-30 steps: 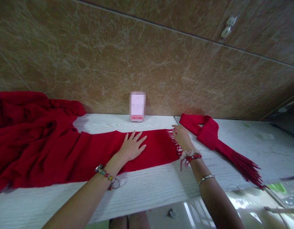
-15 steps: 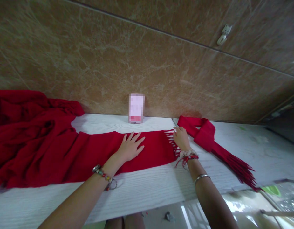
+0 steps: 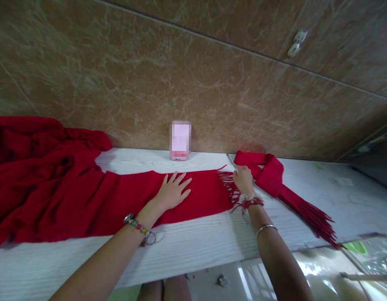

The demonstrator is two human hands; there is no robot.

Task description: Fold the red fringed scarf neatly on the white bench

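A long red scarf (image 3: 202, 194) lies along the white wood-grain table (image 3: 193, 246), its right end laid out flat with a fringe of thin tassels. My left hand (image 3: 173, 193) rests palm down on that flat part, fingers spread. Just right of the tassels (image 3: 228, 187) is my right hand (image 3: 243, 179), its fingers curled in and close to the tabletop. Whether a strand is pinched there is hidden. Close by on the right sits a second red scarf (image 3: 270, 175), folded into a loop with its fringed end pointing toward the front edge.
Bunched red cloth (image 3: 39, 179) heaps at the table's left. A blurred pale pink box-like item (image 3: 180, 141) stands against the brown marbled wall (image 3: 193, 83). A white hook (image 3: 296, 43) is fixed on the wall. A green item (image 3: 356, 247) shows beyond the front edge at right.
My right hand has shifted slightly right, away from the fringe, and a strand at the far corner now points up and outward. My left hand stays in place on the scarf.
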